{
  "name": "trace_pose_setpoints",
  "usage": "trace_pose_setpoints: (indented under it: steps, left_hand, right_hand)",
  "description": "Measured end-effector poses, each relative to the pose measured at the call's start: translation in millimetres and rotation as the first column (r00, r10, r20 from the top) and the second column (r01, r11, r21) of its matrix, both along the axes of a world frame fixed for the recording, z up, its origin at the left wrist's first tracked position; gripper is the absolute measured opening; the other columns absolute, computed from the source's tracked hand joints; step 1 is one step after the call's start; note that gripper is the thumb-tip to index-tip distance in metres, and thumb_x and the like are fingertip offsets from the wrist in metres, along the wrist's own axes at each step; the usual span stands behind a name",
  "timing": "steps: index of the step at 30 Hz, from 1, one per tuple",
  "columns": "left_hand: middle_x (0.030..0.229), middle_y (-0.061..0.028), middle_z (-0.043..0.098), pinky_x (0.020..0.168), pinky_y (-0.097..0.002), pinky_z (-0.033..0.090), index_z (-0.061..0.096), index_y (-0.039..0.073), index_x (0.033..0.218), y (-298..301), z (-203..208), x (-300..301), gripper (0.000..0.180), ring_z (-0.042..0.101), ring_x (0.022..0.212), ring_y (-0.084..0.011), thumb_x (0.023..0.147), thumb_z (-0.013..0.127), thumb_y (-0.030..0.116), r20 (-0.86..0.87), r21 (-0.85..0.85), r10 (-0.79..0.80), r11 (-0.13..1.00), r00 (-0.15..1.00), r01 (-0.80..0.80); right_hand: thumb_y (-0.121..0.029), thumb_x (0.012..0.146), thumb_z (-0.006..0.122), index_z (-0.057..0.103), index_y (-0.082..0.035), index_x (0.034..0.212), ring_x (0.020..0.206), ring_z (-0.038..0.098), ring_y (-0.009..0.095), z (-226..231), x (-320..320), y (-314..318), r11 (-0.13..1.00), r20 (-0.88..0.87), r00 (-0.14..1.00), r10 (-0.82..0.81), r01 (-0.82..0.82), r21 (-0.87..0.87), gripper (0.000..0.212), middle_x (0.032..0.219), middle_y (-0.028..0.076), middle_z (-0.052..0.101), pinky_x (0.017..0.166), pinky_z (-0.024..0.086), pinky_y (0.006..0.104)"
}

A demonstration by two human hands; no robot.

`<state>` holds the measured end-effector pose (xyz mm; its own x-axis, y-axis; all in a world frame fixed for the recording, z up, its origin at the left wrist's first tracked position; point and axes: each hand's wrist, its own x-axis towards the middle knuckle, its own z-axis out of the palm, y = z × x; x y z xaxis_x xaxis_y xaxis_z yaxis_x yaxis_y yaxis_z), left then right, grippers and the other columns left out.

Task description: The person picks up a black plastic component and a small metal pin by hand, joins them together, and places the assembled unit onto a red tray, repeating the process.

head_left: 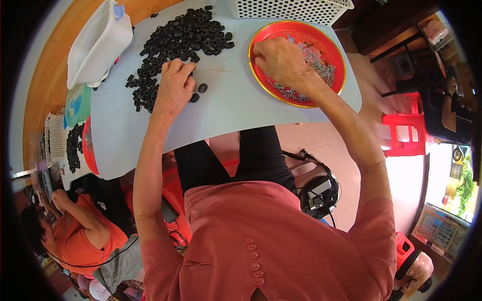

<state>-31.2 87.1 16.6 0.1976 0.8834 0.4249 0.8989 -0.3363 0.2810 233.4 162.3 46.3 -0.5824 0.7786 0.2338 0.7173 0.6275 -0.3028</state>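
A heap of small black ring-shaped parts (186, 35) spreads over the left side of the pale table. At its near right edge my left hand (173, 86) is closed with curled fingers; what they hold, if anything, is hidden. Two loose black parts (202, 88) lie just right of that hand. My right hand (282, 61) reaches over a round red tray (339, 65) with a gold rim. Its fingers bend down among small silvery metal pieces (321, 67), perhaps screws, and their tips are partly hidden.
A white plastic bin (95, 47) stands at the table's left edge, and a white perforated basket (293, 11) at the far edge. To the left, a person in orange (85, 231) sits near another table. Red stools (401, 134) stand to the right.
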Motion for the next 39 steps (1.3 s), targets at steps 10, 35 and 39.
trace_pose_setpoints:
  steps: [10,35,39]
  left_hand:
    - [0.08,-0.0173,0.057,0.076,-0.0398,0.044,0.06,-0.001,0.083,4,10,-1,0.013,0.05,0.079,-0.0326,0.082,0.061,0.011,-0.101,-0.005,0.088,0.996,0.991,-0.089]
    - [0.075,0.0038,0.054,0.059,-0.0171,0.037,0.06,0.0,0.101,-59,7,54,0.016,0.044,0.066,-0.0017,0.087,0.062,0.006,0.902,-0.211,0.158,0.973,0.401,0.091]
    - [0.078,0.003,0.055,0.061,-0.0176,0.038,0.06,-0.002,0.104,-68,1,52,0.017,0.046,0.069,-0.003,0.089,0.06,0.007,0.939,-0.174,0.131,0.979,0.317,0.11]
  right_hand:
    - [-0.01,0.078,0.059,0.065,-0.001,0.083,0.075,0.064,0.036,4,0,-2,0.999,0.089,0.995,0.039,-0.041,0.017,0.012,0.076,0.018,0.065,0.067,0.051,0.0464]
    - [-0.005,0.08,0.065,0.066,0.0,0.089,0.063,0.053,0.001,2,-66,-51,0.782,-0.774,0.629,-0.067,-0.449,-0.433,0.01,0.068,-0.003,0.061,0.061,0.047,0.0202]
    - [-0.006,0.08,0.065,0.067,-0.001,0.09,0.063,0.055,0.004,-2,-72,-58,0.796,-0.721,0.692,-0.03,-0.42,-0.437,0.011,0.069,0.0,0.063,0.063,0.048,0.022]
